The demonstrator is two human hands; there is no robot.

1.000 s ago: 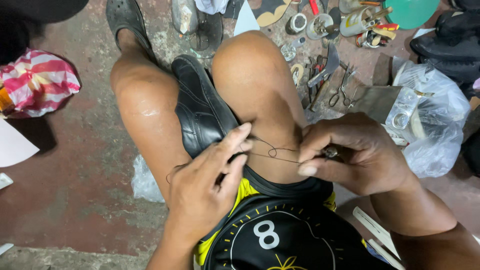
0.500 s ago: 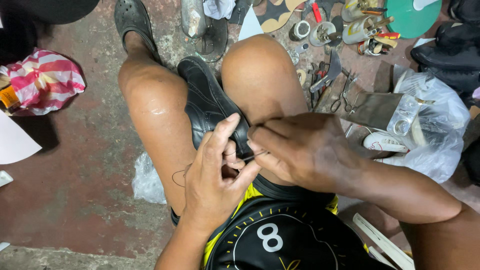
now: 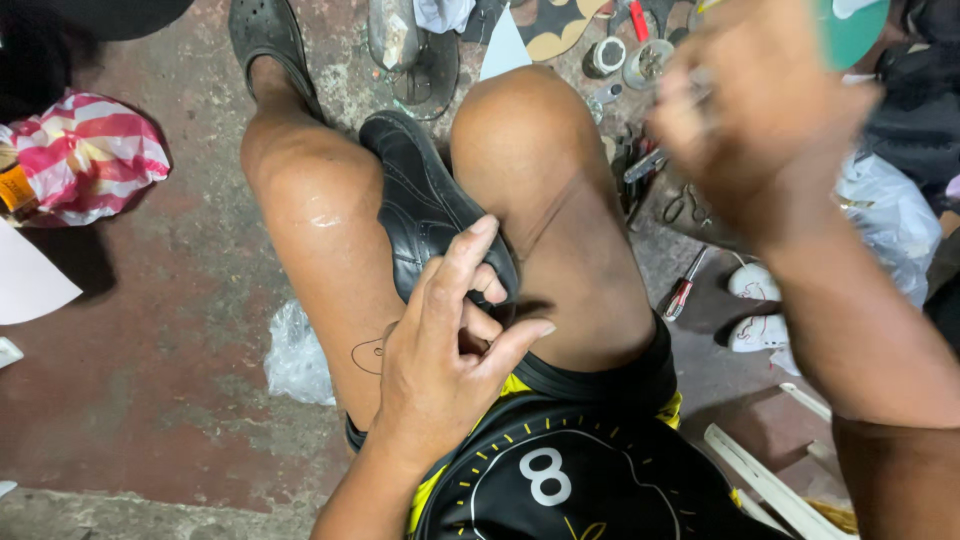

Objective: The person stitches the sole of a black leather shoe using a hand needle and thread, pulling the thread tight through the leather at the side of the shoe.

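Note:
A black leather shoe (image 3: 415, 200) is wedged sole-out between my two bare knees. My left hand (image 3: 440, 350) rests on its near end, forefinger stretched along the leather and the other fingers pinched against the edge. My right hand (image 3: 770, 130) is raised high at the upper right, well away from the shoe. It is blurred, with curled fingers, and I cannot make out what is in it. No thread shows clearly in this frame.
Tools lie on the concrete floor to the right: scissors (image 3: 685, 205), a red-handled screwdriver (image 3: 682, 290), round tins (image 3: 645, 60) and a clear plastic bag (image 3: 890, 220). A striped red-and-white cloth (image 3: 85, 155) and a white sheet (image 3: 30, 285) lie left. Crumpled plastic (image 3: 295, 355) sits under my thigh.
My right hand, which was working at the shoe's edge beside my left, has swung up and away to the upper right. My left hand stays on the shoe.

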